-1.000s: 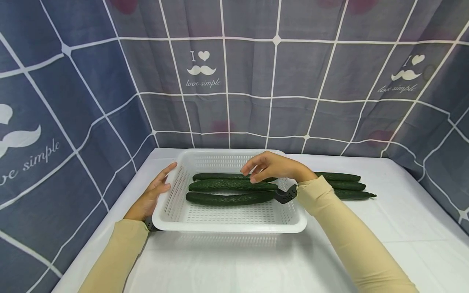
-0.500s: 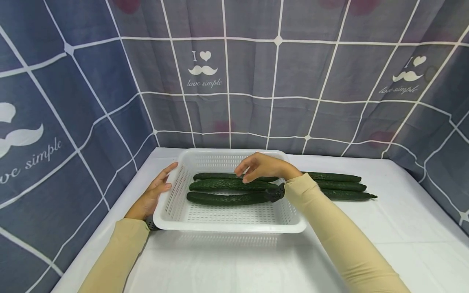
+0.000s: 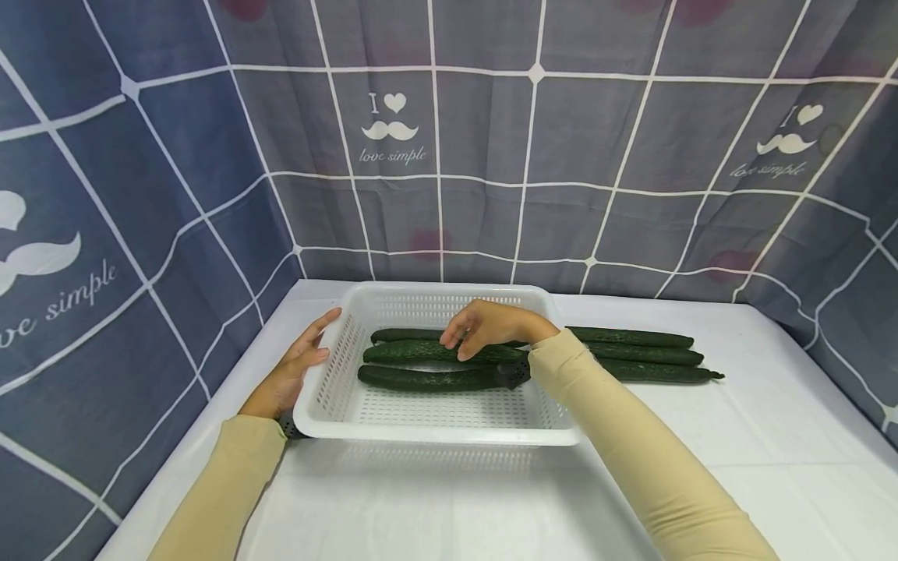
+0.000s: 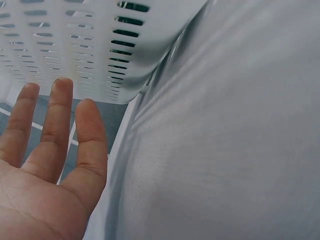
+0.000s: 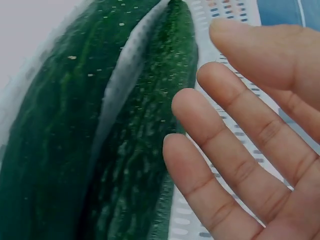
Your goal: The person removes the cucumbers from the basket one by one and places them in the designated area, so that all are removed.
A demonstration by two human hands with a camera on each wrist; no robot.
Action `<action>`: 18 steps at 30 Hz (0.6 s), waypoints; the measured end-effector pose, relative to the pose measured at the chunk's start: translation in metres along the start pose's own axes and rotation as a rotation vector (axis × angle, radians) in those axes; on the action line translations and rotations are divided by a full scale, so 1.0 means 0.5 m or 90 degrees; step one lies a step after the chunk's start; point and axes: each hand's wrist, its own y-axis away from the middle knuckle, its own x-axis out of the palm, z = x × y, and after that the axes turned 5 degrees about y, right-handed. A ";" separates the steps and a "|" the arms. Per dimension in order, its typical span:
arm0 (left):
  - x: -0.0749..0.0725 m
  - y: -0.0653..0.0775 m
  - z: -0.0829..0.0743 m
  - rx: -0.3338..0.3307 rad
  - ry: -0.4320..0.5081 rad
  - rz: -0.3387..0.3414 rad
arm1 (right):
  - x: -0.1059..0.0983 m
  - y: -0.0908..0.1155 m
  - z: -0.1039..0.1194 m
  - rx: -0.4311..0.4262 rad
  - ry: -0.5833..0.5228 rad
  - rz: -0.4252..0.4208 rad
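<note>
A white perforated plastic basket (image 3: 435, 435) holds three long dark-green cucumbers: a front one (image 3: 414, 380), a middle one (image 3: 403, 353) and a back one (image 3: 396, 335). My left hand (image 3: 289, 370) rests along the basket's left side; in the left wrist view its fingers (image 4: 50, 130) extend straight toward the slotted wall. Over the middle and back cucumbers hangs my right hand (image 3: 494, 323), fingers loosely bent and holding nothing. The right wrist view has its fingertips (image 5: 182, 155) right at the edge of a bumpy cucumber (image 5: 140, 130). My right wrist and sleeve cover the cucumbers' right ends.
To the right of the basket, three more cucumbers (image 3: 648, 354) lie side by side on the white cloth-covered table (image 3: 758, 421), partly behind my right sleeve. A grey checked curtain (image 3: 477, 218) stands behind, with darker blue sides at left and right.
My right hand has moved left and a little lower over the basket, still holding nothing. My left hand, the basket and the cucumbers stay in place.
</note>
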 end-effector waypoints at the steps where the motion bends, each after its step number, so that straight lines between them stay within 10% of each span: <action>1: 0.000 0.000 0.000 0.000 0.000 0.002 | 0.001 0.000 -0.002 0.002 0.001 0.003; 18: 0.000 0.000 0.001 0.003 0.001 -0.002 | 0.028 -0.002 -0.009 0.072 0.019 0.036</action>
